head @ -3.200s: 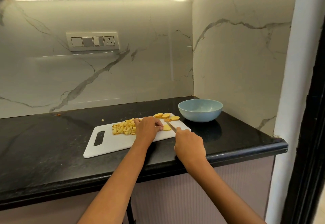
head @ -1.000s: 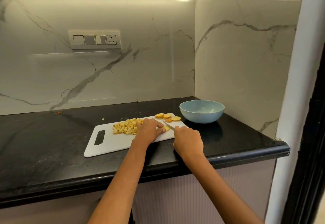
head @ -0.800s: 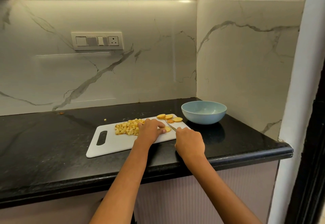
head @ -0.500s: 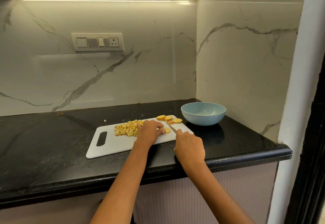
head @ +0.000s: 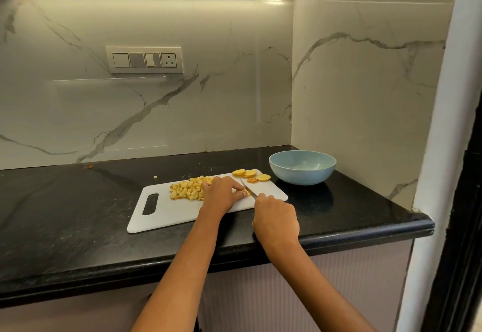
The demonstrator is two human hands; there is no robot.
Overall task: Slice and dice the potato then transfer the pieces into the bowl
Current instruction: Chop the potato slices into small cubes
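1. Board (head: 167, 217), white with a slot handle at its left end, lies on the black countertop (head: 65, 227); everything below is placed against it.
2. A heap of diced potato (head: 187, 191) sits on the board's far middle, just left of the left hand (head: 221, 196).
3. The left hand lies knuckles-up on the board, fingers curled down over a potato piece (head: 247, 193) that shows only as a sliver at the fingertips, pinning it to the board.
4. The right hand (head: 276, 221) is at the board's near right corner, clamped round the handle of a knife (head: 247, 188); the handle itself is hidden in the fist.
5. The knife's blade angles up and left over the board, its edge right against the left fingertips and the sliver of potato.
6. Four round potato slices (head: 250, 174) lie at the board's far right corner, overlapping in part.
7. A pale blue bowl (head: 302, 172) stands on the countertop just beyond the board's right end, near the slices; no potato shows inside it.
8. One small potato bit (head: 155, 176) lies on the countertop behind the board.
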